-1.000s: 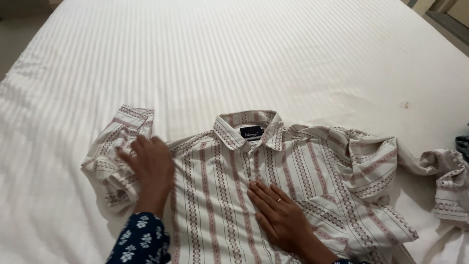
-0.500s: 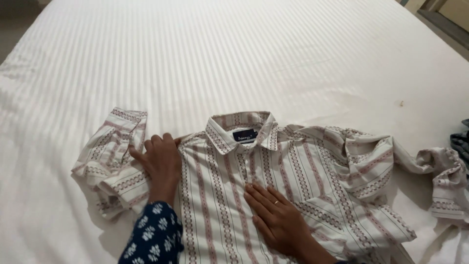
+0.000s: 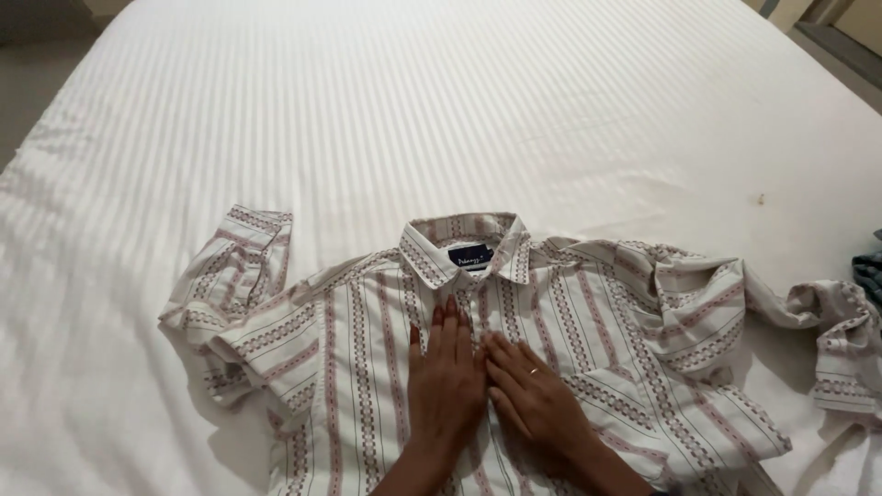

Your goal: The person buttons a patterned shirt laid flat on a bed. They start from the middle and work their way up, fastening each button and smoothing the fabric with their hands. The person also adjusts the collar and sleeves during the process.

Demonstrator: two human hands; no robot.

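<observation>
Head view, nearest edge: left hand point(image 3: 447, 384) flat and fully open, fingers together, pressed palm-down on the chest of a striped shirt point(image 3: 358, 367), gripping nothing. Right hand point(image 3: 536, 401) just beside it, also spread flat on the fabric, a ring on one finger, fingertips touching the button line below the collar, holding nothing. Shirt lying face up on a white bed point(image 3: 441, 119), white with reddish patterned stripes, collar point(image 3: 464, 241) pointing away with a dark label inside. Left sleeve point(image 3: 241, 266) folded back on itself, cuff uppermost. Right sleeve point(image 3: 831, 326) bunched and trailing toward the bed's right side. Farther right, a scrap of dark checked cloth point(image 3: 869, 273) at the frame edge. Beyond, bare striped sheet.
</observation>
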